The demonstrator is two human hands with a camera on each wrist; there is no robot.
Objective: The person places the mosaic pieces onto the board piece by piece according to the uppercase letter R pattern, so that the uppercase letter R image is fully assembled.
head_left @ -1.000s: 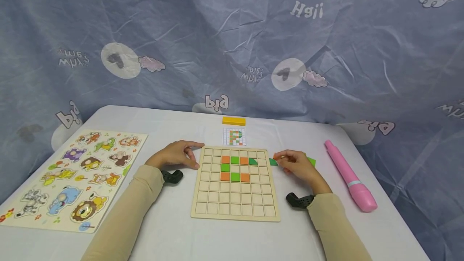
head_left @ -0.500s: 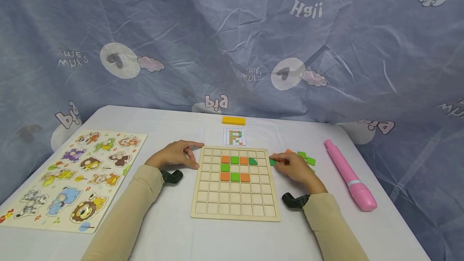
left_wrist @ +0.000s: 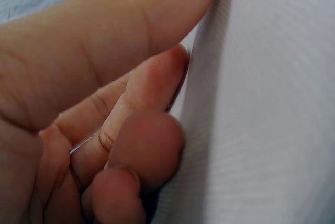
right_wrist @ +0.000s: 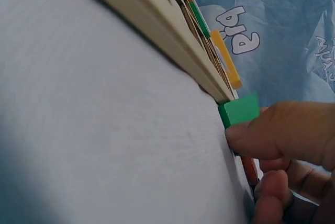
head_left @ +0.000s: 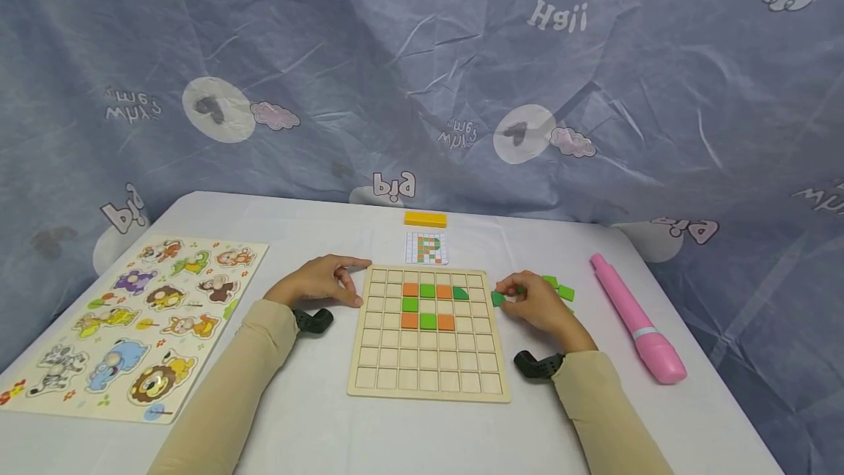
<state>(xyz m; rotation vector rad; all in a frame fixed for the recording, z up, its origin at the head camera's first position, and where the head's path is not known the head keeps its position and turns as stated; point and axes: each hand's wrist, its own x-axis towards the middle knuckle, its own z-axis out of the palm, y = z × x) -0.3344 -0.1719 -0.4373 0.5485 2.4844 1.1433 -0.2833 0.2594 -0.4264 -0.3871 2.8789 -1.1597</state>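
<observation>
A wooden grid board [head_left: 428, 391] lies flat, with several orange and light green square tiles and a dark green quarter-round tile [head_left: 460, 293] set in its cells. Just off its right edge, my right hand [head_left: 541, 306] pinches another dark green quarter-round tile [head_left: 497, 299] between thumb and finger; the right wrist view shows this green tile [right_wrist: 241, 110] close to the board's side. My left hand [head_left: 319, 281] touches the board's left edge with spread index finger and thumb. In the left wrist view, the other fingers [left_wrist: 149, 145] are loosely bent and hold nothing.
Loose light green tiles [head_left: 565, 292] lie behind my right hand. A printed pattern card [head_left: 412, 248] and a yellow block [head_left: 425, 220] are beyond the board. An animal puzzle board [head_left: 141, 339] lies left, a pink microphone-shaped object [head_left: 636, 325] right.
The dark green tile beside the board has turned in my right fingers, which shifted slightly from lying over it to pinching it. My left hand and the board have stayed put.
</observation>
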